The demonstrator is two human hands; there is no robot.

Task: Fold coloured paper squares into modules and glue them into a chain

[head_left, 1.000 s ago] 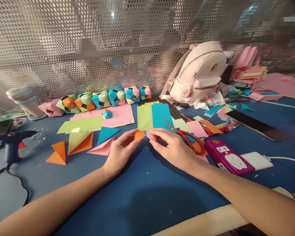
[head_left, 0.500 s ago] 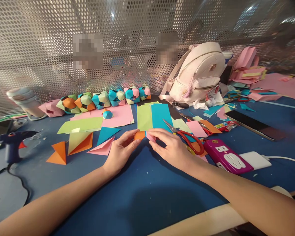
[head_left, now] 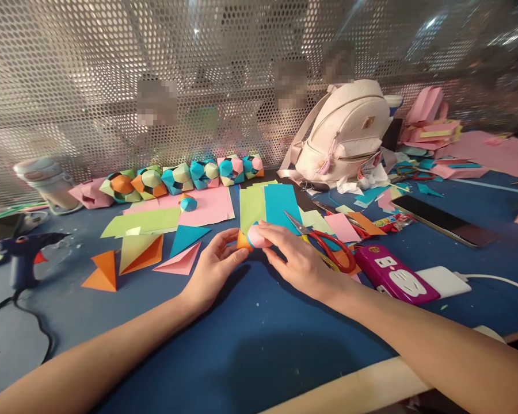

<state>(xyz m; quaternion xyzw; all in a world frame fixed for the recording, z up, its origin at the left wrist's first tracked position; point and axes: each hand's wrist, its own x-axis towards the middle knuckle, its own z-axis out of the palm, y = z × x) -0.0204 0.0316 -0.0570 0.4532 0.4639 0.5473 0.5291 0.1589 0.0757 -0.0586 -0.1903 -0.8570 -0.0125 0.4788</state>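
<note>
A small folded paper piece in orange, blue and pink is held between both hands above the blue table. My left hand pinches its orange side, and my right hand grips the pink side with fingers curled over the top. To the left of my left hand lie a folded pink paper, a blue paper triangle, a yellow and orange folded paper and an orange folded paper. Scissors with red handles lie just beyond my right hand.
Folded paper balls line the back by the perforated metal screen. Green and blue sheets lie ahead. A glue gun stands left. At right are a pink backpack, a purple power bank and a phone.
The folded paper piece has turned in my fingers, so its rounded pink face now shows more. My right hand has shifted its grip over it. The view has moved slightly.
</note>
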